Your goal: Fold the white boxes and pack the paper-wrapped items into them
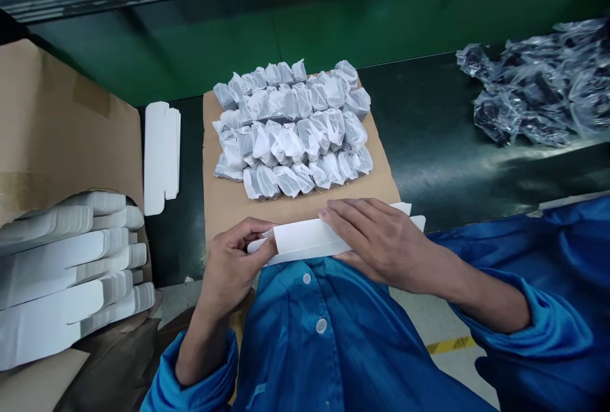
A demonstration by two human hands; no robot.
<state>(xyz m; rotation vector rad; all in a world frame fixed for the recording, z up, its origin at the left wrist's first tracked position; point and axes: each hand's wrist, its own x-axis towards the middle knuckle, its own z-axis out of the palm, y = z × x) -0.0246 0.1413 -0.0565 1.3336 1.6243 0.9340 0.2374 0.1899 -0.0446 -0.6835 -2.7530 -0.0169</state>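
Between my hands, close to my body, lies a long white cardboard box [305, 240], partly folded, with flaps sticking out at both ends. My left hand [233, 264] pinches its left end, thumb in front and fingers at the end flaps. Laid over the right part, my right hand [381, 240] grips it with the fingers on top and the thumb underneath. Just beyond the box, several small items wrapped in whitish translucent bags [290, 129] stand in rows on a brown cardboard sheet [233, 208]. What the bags contain is hard to make out.
On the left a large brown carton [71, 126] holds stacks of flat white box blanks [52, 278]. More flat blanks [159, 157] lie beside it on the dark table [429, 138]. Dark items in clear plastic bags [548, 88] are heaped at the far right. A blue sleeve shows at the right edge.
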